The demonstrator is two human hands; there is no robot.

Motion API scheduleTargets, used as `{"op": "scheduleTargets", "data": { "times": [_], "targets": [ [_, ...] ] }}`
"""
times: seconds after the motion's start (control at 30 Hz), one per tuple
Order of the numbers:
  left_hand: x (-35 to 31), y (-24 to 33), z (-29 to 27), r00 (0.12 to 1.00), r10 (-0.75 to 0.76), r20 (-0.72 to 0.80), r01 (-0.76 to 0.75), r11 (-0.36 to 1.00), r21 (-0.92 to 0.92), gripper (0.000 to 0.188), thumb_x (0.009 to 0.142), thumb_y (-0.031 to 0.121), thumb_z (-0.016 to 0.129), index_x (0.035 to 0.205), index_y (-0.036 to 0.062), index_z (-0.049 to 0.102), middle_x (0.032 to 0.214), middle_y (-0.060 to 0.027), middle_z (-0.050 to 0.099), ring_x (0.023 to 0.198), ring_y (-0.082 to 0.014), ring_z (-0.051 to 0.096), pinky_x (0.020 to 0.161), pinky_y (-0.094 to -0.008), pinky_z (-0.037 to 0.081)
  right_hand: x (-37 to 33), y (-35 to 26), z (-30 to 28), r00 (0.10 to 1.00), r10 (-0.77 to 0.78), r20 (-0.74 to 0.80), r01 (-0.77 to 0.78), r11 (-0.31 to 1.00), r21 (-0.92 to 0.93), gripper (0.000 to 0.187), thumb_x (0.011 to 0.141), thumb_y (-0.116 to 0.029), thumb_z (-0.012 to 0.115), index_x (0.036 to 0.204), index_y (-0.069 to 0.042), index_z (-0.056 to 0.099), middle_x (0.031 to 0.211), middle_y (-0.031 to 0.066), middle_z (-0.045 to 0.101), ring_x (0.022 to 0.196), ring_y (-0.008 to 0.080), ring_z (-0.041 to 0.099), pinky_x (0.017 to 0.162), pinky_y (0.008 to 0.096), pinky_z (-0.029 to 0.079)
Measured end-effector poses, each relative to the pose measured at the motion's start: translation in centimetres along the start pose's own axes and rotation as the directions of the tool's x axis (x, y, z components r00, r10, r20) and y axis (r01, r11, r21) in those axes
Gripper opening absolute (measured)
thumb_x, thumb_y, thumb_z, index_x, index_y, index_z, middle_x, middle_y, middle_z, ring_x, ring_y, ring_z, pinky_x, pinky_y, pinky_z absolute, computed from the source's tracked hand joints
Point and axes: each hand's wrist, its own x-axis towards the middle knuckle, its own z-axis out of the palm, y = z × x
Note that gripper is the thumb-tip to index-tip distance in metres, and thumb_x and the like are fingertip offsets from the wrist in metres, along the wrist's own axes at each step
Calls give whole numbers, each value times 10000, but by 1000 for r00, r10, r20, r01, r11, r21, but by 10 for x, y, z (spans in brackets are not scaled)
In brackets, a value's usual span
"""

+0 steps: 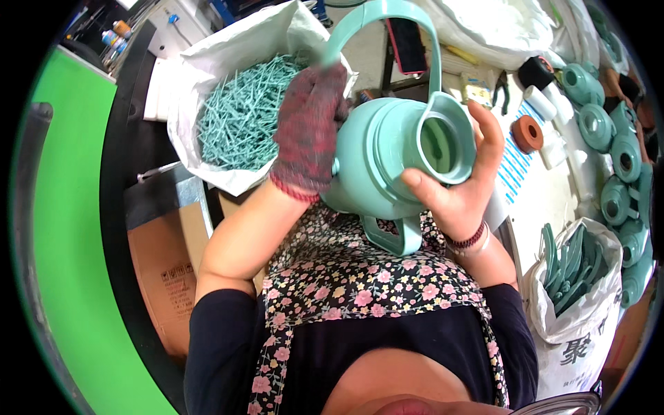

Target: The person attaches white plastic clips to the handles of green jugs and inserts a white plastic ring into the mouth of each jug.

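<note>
**Pale Bench, Right Side: Teal Pot Held Between Two Hands**

Bright green surface [79, 207] borders the station at left; a pale bench [557, 190] extends along the right. I locate the teal pot [373, 155] at centre view, in front of the floral apron [373, 294], tilted so that its open mouth faces the camera.

1. Right hand [462, 200], bare: I read a firm grip on the neck, thumb on the near side of the mouth, fingers around the far side.
2. Left hand [311, 124], gloved: I see its fingers curled in at the left end of the hoop handle [434, 62]. Blur covers this point; I cannot tell what the fingertips pinch.

Surrounding items: beyond the left hand, an open white bag [183, 138] contains thin teal rods [238, 117]. At lower right, a second bag [546, 332] contains curved teal strips [574, 266]. Teal pot tops [595, 128] line the far right. I also register a reddish-brown roll [527, 133] on the bench.
</note>
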Motion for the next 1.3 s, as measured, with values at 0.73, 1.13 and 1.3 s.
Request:
{"op": "scheduleTargets", "data": {
  "times": [0.73,1.13,1.3],
  "targets": [
    [-41,-33,-99,960,-254,121,256,967,-1,588,993,463,427,1408,47,397,1468,-140,395,1330,-320,390,1105,-532,297,72,52,-142,956,276,99,-215,890,-402,583,840,-413,629,1255,-16,530,1157,173,599,989,293,610,868,390,480],
    [-20,-47,-113,936,-313,-158,250,911,-327,487,981,419,495,1335,86,480,924,-79,660,779,-204,604,903,-408,471,131,72,-391,643,233,-730,39,941,335,421,978,-414,487,1238,-82,489,1149,121,579,1029,293,584,809,458,571],
    [-22,-57,-114,913,-302,-273,226,934,-278,489,978,406,514,1346,87,473,914,-61,661,717,-180,601,790,-341,509,182,81,-470,96,385,-918,58,918,392,644,880,-361,659,1356,-79,330,1300,176,468,1057,374,542,715,528,568]
  ]
}}
